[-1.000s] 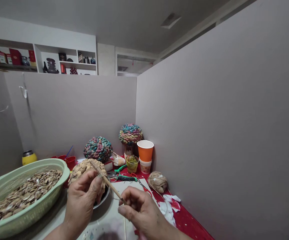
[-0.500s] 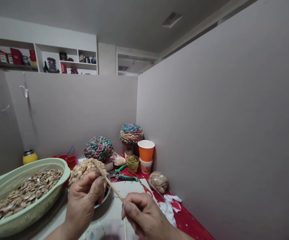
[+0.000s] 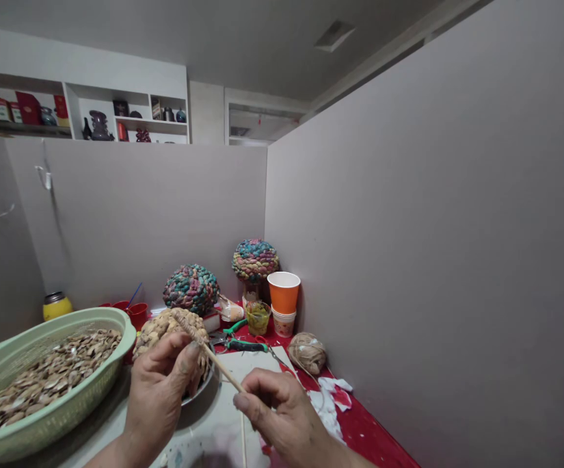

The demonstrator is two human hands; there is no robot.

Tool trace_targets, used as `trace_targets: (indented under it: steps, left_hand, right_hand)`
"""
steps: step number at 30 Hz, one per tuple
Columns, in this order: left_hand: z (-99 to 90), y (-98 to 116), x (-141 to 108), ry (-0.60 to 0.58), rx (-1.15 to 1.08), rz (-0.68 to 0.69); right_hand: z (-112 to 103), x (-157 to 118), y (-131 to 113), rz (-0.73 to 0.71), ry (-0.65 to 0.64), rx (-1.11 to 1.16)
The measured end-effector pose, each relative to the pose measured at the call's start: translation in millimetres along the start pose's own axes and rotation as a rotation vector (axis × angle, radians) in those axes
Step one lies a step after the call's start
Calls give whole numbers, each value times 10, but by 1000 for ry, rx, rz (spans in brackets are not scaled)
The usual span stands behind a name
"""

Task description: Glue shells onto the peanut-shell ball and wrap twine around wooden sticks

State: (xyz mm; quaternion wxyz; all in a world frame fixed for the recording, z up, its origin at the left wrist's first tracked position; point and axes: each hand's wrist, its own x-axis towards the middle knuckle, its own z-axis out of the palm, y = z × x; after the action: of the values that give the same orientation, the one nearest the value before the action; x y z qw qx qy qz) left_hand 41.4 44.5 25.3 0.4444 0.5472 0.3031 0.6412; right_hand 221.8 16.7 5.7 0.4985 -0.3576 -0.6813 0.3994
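Basin: my landmark is the pale green oval plastic basin (image 3: pixel 81 404), holding flat brown shell-like pieces (image 3: pixel 57 374).
Stick: I have the thin pale wooden stick (image 3: pixel 226 372) raised to the basin's right, slanting, its far end ridged (wound with cord, perhaps; too small for me to tell).
Left hand: my left hand (image 3: pixel 159 387), just right of the basin, pinches the stick near that ridged end.
Right hand: my right hand (image 3: pixel 286 413), farther right of the basin, pinches the stick's lower part between thumb and fingers.
Dome: close beside the basin's right end, a knobbly beige dome (image 3: pixel 157 330) sits in a round grey metal bowl (image 3: pixel 204 389).
Twine: well right of the basin I see a round ball of tan twine (image 3: pixel 307 354).
Pliers: between basin and twine lie green-and-black-handled pliers (image 3: pixel 248 347).
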Motion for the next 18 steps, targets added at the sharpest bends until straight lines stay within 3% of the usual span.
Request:
trace_targets:
  steps: [10,18]
  left_hand:
    - [80,73,-27,11,28,60]
    - [16,15,-32,-33,12,62]
  right_hand:
    - [-1,-23,49,47,-109,118]
    - [-7,-9,66,233,-263,326]
